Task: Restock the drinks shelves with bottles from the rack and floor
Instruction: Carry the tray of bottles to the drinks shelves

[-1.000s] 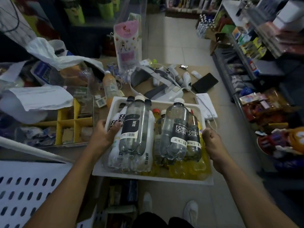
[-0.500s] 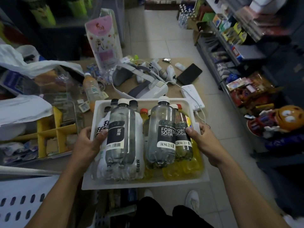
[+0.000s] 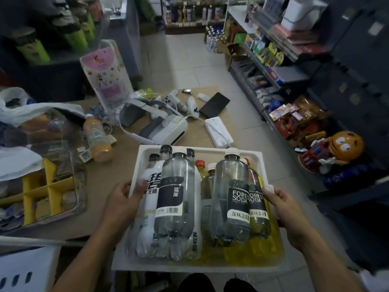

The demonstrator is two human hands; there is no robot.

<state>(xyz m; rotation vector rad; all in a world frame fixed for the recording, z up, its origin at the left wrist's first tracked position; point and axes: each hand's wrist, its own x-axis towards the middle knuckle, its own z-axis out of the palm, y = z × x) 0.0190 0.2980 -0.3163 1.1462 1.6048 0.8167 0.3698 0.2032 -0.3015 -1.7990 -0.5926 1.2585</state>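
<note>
Left hand (image 3: 124,199) and right hand (image 3: 286,209) curled over opposite side rims of bottle-filled tray (image 3: 189,267).

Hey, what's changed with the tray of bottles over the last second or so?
The white tray has come back from the headset toward the person and shifted right, so it now reaches past the table's right edge. Nothing was picked up or let go: left hand and right hand still grip its side rims. The bottles and table clutter sit as before.
</note>
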